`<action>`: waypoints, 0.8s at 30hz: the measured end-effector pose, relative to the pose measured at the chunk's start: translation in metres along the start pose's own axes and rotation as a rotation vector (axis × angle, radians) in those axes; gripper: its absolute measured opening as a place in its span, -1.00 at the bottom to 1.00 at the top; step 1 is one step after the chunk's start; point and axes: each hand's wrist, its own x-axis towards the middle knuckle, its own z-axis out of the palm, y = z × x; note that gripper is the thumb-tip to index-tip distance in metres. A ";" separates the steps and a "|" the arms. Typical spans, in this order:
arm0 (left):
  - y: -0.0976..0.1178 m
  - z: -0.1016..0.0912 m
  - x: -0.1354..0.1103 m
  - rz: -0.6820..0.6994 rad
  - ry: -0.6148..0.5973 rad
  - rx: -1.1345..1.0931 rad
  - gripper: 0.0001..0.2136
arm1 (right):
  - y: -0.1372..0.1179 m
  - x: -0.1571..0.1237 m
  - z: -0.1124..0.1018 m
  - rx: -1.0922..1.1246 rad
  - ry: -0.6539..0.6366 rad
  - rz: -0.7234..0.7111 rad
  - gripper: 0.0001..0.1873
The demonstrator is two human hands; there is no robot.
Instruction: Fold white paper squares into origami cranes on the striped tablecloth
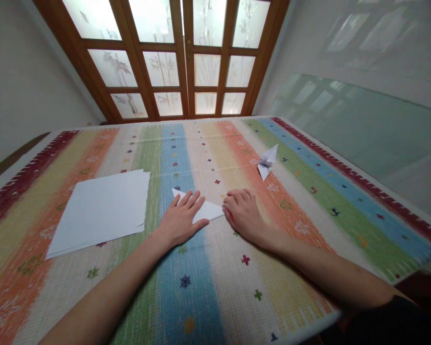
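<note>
A white sheet of paper folded into a triangle point(209, 211) lies on the striped tablecloth in front of me. My left hand point(182, 218) rests flat on its left part, fingers spread and thumb stretched to the right, covering much of it. At the right corner of the paper is my right hand point(242, 211), its fingers curled and pressed together against the tip. Beyond my right hand stands a small folded white paper figure point(267, 162) with pointed ends.
A stack of white paper sheets point(104, 206) lies left of my left hand. The striped tablecloth point(204, 287) covers the table. Wooden doors with frosted panes point(165, 64) stand behind the far edge, and a pale glass panel point(362, 129) is along the right.
</note>
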 end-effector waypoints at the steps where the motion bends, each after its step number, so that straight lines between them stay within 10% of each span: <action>1: 0.000 0.000 0.000 -0.002 0.000 0.001 -0.35 | -0.002 -0.003 0.000 0.028 0.012 -0.112 -0.75; 5: 0.000 0.001 0.000 0.001 0.013 0.010 -0.35 | -0.017 -0.011 0.000 0.174 -0.145 -0.400 -0.59; 12: -0.006 0.001 -0.001 0.068 0.009 -0.003 -0.28 | -0.023 -0.021 -0.014 0.230 -0.376 -0.300 -0.15; 19: -0.036 -0.001 -0.028 0.244 -0.012 -0.047 0.03 | -0.020 -0.020 -0.021 0.224 -0.404 -0.307 -0.15; 24: -0.045 -0.004 -0.057 0.351 0.051 -0.095 -0.14 | -0.031 -0.010 -0.025 0.136 -0.409 -0.339 -0.15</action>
